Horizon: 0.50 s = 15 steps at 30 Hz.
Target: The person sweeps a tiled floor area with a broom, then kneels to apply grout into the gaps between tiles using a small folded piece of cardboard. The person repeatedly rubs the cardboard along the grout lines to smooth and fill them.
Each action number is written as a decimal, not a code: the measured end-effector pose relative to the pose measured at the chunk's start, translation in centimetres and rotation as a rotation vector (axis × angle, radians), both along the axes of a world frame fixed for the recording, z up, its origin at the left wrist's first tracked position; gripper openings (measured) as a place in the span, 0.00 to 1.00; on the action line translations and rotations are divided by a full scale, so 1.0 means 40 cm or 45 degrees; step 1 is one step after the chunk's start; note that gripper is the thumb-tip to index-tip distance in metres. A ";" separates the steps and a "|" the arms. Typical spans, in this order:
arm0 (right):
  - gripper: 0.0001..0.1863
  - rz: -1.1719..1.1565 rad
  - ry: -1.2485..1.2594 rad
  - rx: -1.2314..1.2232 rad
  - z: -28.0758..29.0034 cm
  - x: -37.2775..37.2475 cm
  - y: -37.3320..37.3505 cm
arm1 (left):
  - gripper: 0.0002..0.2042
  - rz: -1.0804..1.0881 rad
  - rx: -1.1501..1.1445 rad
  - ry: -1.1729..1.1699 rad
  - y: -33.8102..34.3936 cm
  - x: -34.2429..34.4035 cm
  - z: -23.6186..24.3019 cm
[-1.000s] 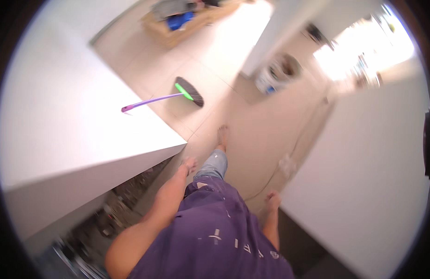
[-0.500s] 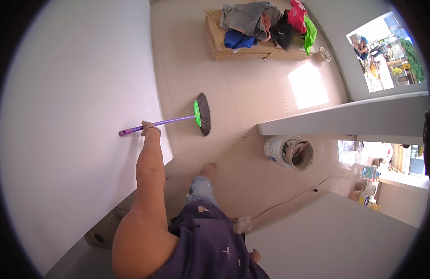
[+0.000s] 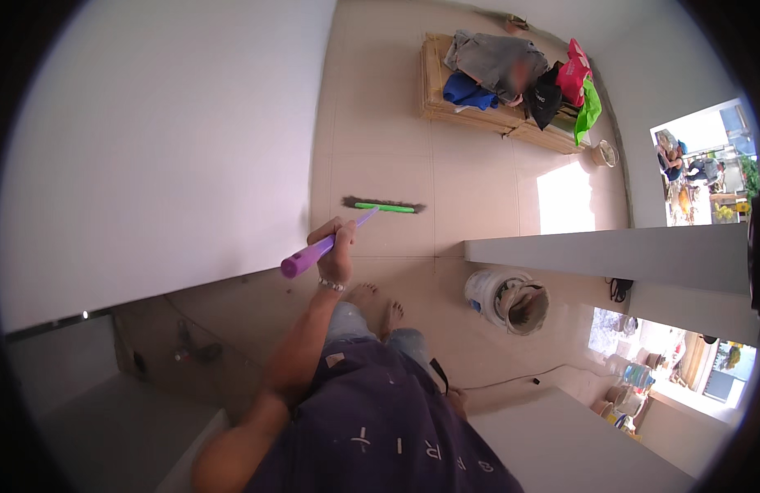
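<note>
My left hand (image 3: 336, 252) is wrapped round the purple handle of a broom (image 3: 314, 253), close to its thick upper end. A beaded bracelet circles the left wrist. Past the hand, the broom's green head with dark bristles (image 3: 385, 207) rests on the tiled floor ahead of my bare feet (image 3: 392, 315). Only a small part of my right hand (image 3: 457, 402) shows, low beside my dark shirt. Its fingers are mostly hidden, so whether it holds anything cannot be seen.
White buckets (image 3: 521, 306) stand on the floor to the right, by a low wall end (image 3: 601, 247). Cardboard boxes (image 3: 470, 115) with clothes and bags piled on top lie farther off. A thin cable (image 3: 511, 381) crosses the floor. A white wall (image 3: 174, 148) rises at left.
My left hand has swung from the left wall toward the middle, its handle end now tilted up at me. The broom head has turned crosswise. A second foot has come into view.
</note>
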State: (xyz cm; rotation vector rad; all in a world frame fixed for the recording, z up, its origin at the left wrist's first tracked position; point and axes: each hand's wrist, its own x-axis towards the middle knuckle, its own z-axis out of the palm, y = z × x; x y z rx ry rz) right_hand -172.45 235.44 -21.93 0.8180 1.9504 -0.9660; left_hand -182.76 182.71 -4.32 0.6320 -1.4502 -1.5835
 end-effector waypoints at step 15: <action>0.15 1.478 0.392 -0.215 -0.138 -0.513 -0.534 | 0.18 0.097 -0.196 0.467 0.303 0.627 0.340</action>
